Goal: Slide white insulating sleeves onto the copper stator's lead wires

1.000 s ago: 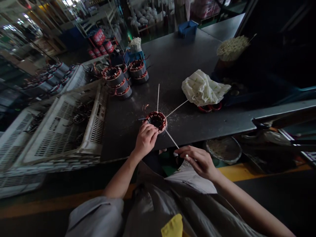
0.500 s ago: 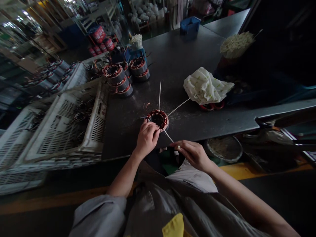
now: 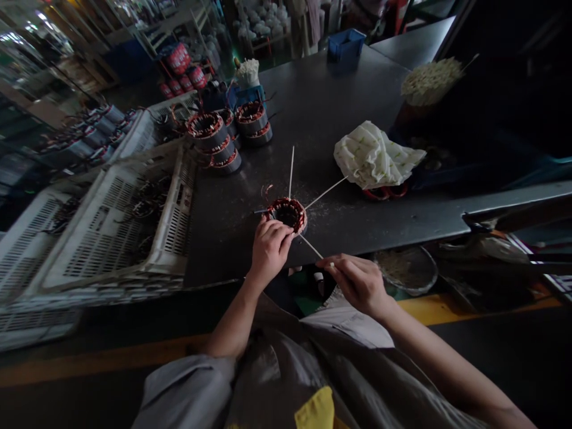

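A motor stator [image 3: 298,215] with a ring of red-brown copper windings sits near the bench's front edge. My left hand [image 3: 270,244] is closed on its near left rim, fingers over the windings. From the stator three thin white cords stick out: an upper cord [image 3: 292,173] points away from me, another cord [image 3: 328,190] slants right, and a lower cord [image 3: 310,246] runs towards me. My right hand [image 3: 357,280], to the right and nearer to my body, pinches this lower cord; its tip shows by the fingers. A dark lead lies left of the stator.
Several stators [image 3: 206,134] are stacked at the bench's back left, beside white plastic crates [image 3: 107,226]. A crumpled white cloth [image 3: 378,155] lies to the right over red handles [image 3: 393,190]. Farther back are a blue bin [image 3: 346,44] and a bundle of pale cords [image 3: 431,80].
My right hand has moved slightly to the right, still pinching the lower cord. My left hand stays closed on the stator, which has barely moved.
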{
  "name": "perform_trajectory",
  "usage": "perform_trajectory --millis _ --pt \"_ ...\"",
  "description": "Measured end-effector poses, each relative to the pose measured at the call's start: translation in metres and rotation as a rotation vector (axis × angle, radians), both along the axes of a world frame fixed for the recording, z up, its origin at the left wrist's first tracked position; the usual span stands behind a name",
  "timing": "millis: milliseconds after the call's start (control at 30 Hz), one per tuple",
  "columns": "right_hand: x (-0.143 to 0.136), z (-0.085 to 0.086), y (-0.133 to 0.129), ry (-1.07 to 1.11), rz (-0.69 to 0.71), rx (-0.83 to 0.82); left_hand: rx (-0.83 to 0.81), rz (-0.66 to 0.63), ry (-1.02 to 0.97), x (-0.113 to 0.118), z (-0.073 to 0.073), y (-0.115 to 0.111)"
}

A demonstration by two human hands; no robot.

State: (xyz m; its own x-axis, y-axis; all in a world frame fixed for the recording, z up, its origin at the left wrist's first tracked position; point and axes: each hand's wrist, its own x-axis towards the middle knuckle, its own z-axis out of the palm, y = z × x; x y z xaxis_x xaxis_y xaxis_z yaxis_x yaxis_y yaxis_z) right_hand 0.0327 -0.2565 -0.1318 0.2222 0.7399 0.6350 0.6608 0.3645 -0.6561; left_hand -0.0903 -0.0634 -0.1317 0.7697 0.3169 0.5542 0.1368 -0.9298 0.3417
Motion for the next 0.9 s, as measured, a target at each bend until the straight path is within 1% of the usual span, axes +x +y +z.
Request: perform_trajectory --millis 133,267,333,467,700,900 --pt "0.0 -0.002 0.007 -0.019 -0.001 0.002 0.004 -0.01 -0.026 0.001 -0.001 -0.001" --pt "-0.001 -0.003 0.013 0.002 0.02 0.018 -0.002 0.024 -0.019 0.001 -0.002 -0.002" --pt "-0.002 -0.002 0.011 -0.008 0.006 0.034 -0.002 0.028 -0.023 0.0 -0.002 -0.002" --pt "-0.004 -0.001 0.005 -0.023 -0.049 0.039 0.003 -0.003 -0.047 0.001 -0.001 -0.002" --pt "-0.007 -0.003 0.006 -0.038 -0.032 0.042 -0.008 -0.004 -0.061 0.002 -0.002 -0.001" --pt "-0.011 -0.004 0.004 -0.05 -0.064 0.043 -0.004 0.009 -0.044 0.001 -0.003 -0.001"
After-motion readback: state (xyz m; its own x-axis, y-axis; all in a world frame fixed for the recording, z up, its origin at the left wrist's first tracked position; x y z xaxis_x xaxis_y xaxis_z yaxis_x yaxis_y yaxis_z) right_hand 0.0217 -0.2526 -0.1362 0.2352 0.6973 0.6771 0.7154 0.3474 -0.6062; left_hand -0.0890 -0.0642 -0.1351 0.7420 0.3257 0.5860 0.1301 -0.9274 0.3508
